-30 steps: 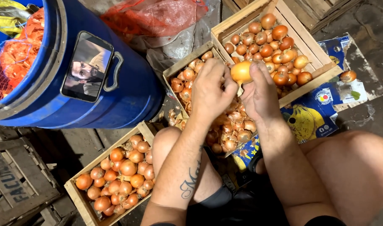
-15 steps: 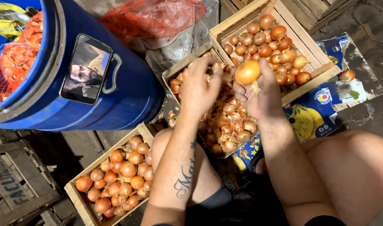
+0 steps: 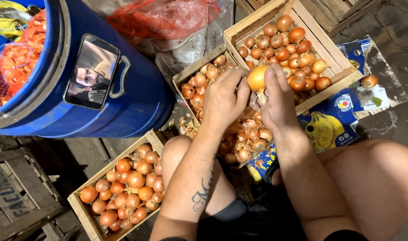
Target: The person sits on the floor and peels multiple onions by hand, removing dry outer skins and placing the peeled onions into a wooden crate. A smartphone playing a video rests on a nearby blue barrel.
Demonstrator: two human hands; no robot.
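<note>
Both hands are meeting at the centre of the frame around one pale onion (image 3: 257,78): the right hand (image 3: 277,100) is gripping it from the right side with the fingers wrapped over its top, while the left hand (image 3: 224,99) is pinching at its left side, seemingly working at the loose skin. The onion is being held in the air over the middle crate (image 3: 199,67), which is holding small onions mixed with a lot of dry papery skin, so that one is looking like the pile being worked through. Just above and to the right, the upper crate (image 3: 329,89) is carrying a single loose layer of cleaner, shinier onions with bare slats showing, so it is judged only partly filled. At the lower left, another crate (image 3: 85,214) is sitting nearly full of orange onions. At the upper left, a blue barrel (image 3: 137,102) is standing with a phone (image 3: 91,71) propped in its handle and red mesh sacks (image 3: 16,67) bunched inside. Much sorting is appearing left, judging by the heaped middle crate
</note>
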